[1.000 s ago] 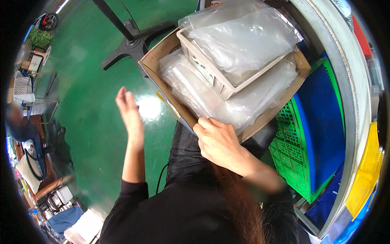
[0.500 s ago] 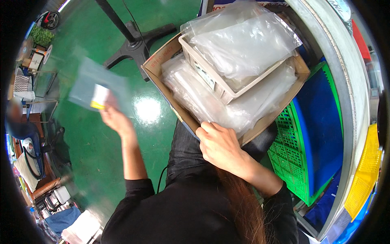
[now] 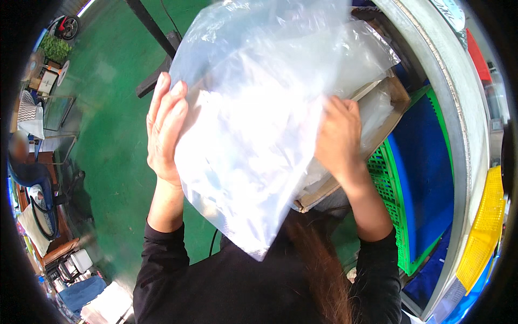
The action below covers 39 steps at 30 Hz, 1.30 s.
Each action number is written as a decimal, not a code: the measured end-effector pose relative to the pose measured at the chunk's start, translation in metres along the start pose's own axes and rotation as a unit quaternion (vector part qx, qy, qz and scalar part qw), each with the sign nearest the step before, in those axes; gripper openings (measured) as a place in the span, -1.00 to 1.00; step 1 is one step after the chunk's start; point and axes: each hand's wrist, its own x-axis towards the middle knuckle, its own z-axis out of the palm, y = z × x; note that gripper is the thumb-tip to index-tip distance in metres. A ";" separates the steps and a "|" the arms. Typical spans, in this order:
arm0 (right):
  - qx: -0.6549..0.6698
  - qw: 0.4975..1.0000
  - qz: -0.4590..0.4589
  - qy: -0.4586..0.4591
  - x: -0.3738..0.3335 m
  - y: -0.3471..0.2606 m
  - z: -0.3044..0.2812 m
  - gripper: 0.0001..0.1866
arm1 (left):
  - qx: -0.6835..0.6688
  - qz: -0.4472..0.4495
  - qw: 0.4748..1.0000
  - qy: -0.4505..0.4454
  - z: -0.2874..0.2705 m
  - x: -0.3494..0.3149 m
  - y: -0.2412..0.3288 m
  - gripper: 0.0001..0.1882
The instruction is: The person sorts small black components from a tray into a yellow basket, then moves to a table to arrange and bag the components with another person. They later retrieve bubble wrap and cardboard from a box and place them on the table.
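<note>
A large clear plastic bag (image 3: 243,140) hangs spread between my hands, one corner pointing down towards my chest. Along its left edge, my left hand (image 3: 167,129) holds it with fingers fairly straight; the thumb is hidden by the plastic. My right hand (image 3: 340,135), slightly blurred, is closed at the right edge. Behind the bag is a cardboard box (image 3: 386,121) on my lap, mostly covered. More clear bags (image 3: 367,54) show in it at the upper right. Glare washes out the middle of the raised bag.
Right of the box stand a green plastic crate (image 3: 386,181) and a blue panel (image 3: 423,178), beside a curved grey edge (image 3: 458,135). A black stand (image 3: 154,29) rises from the green floor (image 3: 118,178). At far left a person (image 3: 32,173) sits among furniture.
A large clear bag now spans both hands, covering much of the box. My left hand has moved right and up; my right hand has left the box's near edge. The small labelled bag is out of sight.
</note>
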 end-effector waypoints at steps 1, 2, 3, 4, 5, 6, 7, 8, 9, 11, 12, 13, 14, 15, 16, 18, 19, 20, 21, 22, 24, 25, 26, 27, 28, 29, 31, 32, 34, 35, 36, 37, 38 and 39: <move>0.030 0.999 0.000 0.034 0.004 0.005 -0.004 -0.82 | 0.018 0.015 0.999 0.024 0.004 0.001 0.001 -0.52; 0.060 0.996 0.002 0.067 0.007 0.011 -0.006 -0.83 | 0.034 0.028 0.998 0.046 0.009 -0.001 0.000 -0.53; 0.094 0.992 -0.004 0.088 0.011 0.018 -0.009 -0.87 | 0.027 0.016 0.999 0.041 0.007 -0.002 -0.002 -0.54; 0.145 0.986 0.040 0.070 0.015 0.021 -0.017 -0.87 | 0.020 0.005 0.999 0.035 0.005 -0.003 -0.003 -0.54; 0.191 0.977 0.083 0.054 0.018 0.023 -0.027 -0.87 | 0.051 0.029 0.997 0.049 0.009 -0.003 -0.007 -0.56; 0.236 0.963 0.126 0.039 0.024 0.027 -0.040 -0.87 | 0.073 0.018 0.996 0.049 0.007 0.001 -0.009 -0.57; 0.250 0.957 0.136 0.053 0.029 0.034 -0.050 -0.85 | 0.095 0.008 0.994 0.050 0.003 0.005 -0.012 -0.58; 0.265 0.951 0.145 0.065 0.033 0.040 -0.055 -0.84 | 0.119 -0.004 0.992 0.051 -0.001 0.008 -0.014 -0.60; 0.308 0.934 0.168 0.069 0.036 0.045 -0.059 -0.84 | 0.148 -0.024 0.986 0.072 0.001 0.017 -0.011 -0.63; 0.305 0.931 0.189 0.066 0.043 0.048 -0.071 -0.81 | 0.173 -0.054 0.977 0.112 0.006 0.035 -0.013 -0.66; 0.297 0.931 0.200 0.066 0.044 0.049 -0.074 -0.79 | 0.171 -0.070 0.977 0.101 0.009 0.041 -0.011 -0.66; 0.284 0.935 0.199 0.074 0.042 0.050 -0.075 -0.78 | 0.181 -0.077 0.979 -0.047 0.017 0.038 -0.005 -0.60; 0.272 0.939 0.194 0.080 0.043 0.050 -0.077 -0.78 | 0.192 -0.085 0.959 -0.191 0.026 0.030 0.004 -0.49; 0.263 0.943 0.189 0.083 0.044 0.051 -0.076 -0.77 | 0.157 -0.096 0.936 -0.301 0.042 0.019 0.015 -0.41; 0.270 0.941 0.187 0.083 0.044 0.051 -0.076 -0.78 | 0.118 -0.092 0.917 -0.369 0.063 -0.004 0.019 -0.42; 0.277 0.938 0.192 0.085 0.043 0.049 -0.075 -0.79 | 0.123 -0.023 0.837 -0.533 0.083 -0.016 0.032 -0.40; 0.283 0.939 0.179 0.082 0.043 0.046 -0.073 -0.80 | 0.116 0.001 0.792 -0.599 0.086 -0.019 0.034 -0.34; 0.288 0.940 0.169 0.077 0.042 0.045 -0.069 -0.80 | 0.065 0.015 0.798 -0.599 0.094 -0.019 0.034 -0.35; 0.292 0.940 0.158 0.072 0.040 0.044 -0.064 -0.81 | 0.014 0.029 0.802 -0.597 0.103 -0.017 0.031 -0.36; 0.281 0.946 0.142 0.080 0.040 0.041 -0.059 -0.83 | -0.037 0.042 0.804 -0.592 0.108 -0.017 0.030 -0.37; 0.252 0.956 0.144 0.053 0.035 0.034 -0.054 -0.82 | -0.070 0.030 0.793 -0.604 0.110 -0.018 0.032 -0.44; 0.246 0.957 0.143 0.050 0.034 0.028 -0.051 -0.83 | -0.085 0.023 0.787 -0.610 0.109 -0.018 0.033 -0.44; 0.253 0.956 0.137 0.054 0.031 0.024 -0.048 -0.84 | -0.103 0.020 0.781 -0.615 0.110 -0.019 0.034 -0.43; 0.225 0.965 0.123 0.044 0.027 0.022 -0.045 -0.85 | -0.090 0.023 0.808 -0.582 0.105 -0.021 0.035 -0.32; 0.197 0.974 0.110 0.035 0.022 0.021 -0.042 -0.85 | -0.088 0.017 0.801 -0.592 0.091 -0.023 0.037 -0.30; 0.170 0.983 0.066 0.035 0.017 0.024 -0.037 -0.86 | -0.090 0.018 0.793 -0.602 0.072 -0.010 0.042 -0.28; 0.101 0.994 0.009 -0.028 0.005 0.024 -0.038 -0.84 | -0.296 -0.035 0.762 -0.576 0.038 0.020 0.033 -0.33; 0.129 0.990 0.013 -0.052 0.002 0.025 -0.040 -0.83 | -0.379 -0.114 0.747 -0.535 0.018 0.033 0.021 -0.43; 0.230 0.969 0.041 -0.084 -0.002 0.035 -0.046 -0.80 | -0.331 -0.362 0.855 -0.168 0.003 0.016 0.008 -0.62; 0.306 0.946 0.058 -0.091 -0.003 0.047 -0.051 -0.79 | -0.220 -0.404 0.882 -0.099 0.004 0.009 0.003 -0.49; 0.328 0.929 0.140 -0.101 -0.003 0.068 -0.059 -0.79 | -0.108 -0.440 0.891 -0.027 0.011 -0.007 -0.005 -0.34; 0.270 0.940 0.202 -0.055 -0.002 0.099 -0.057 -0.79 | -0.170 -0.554 0.815 -0.006 0.014 -0.022 -0.005 -0.25; 0.141 0.952 0.270 -0.016 0.004 0.122 -0.058 -0.73 | -0.230 -0.656 0.719 0.014 0.016 -0.040 -0.004 -0.16; 0.049 0.962 0.269 0.009 0.003 0.165 -0.053 -0.73 | -0.285 -0.703 0.652 0.004 0.023 -0.052 0.004 -0.13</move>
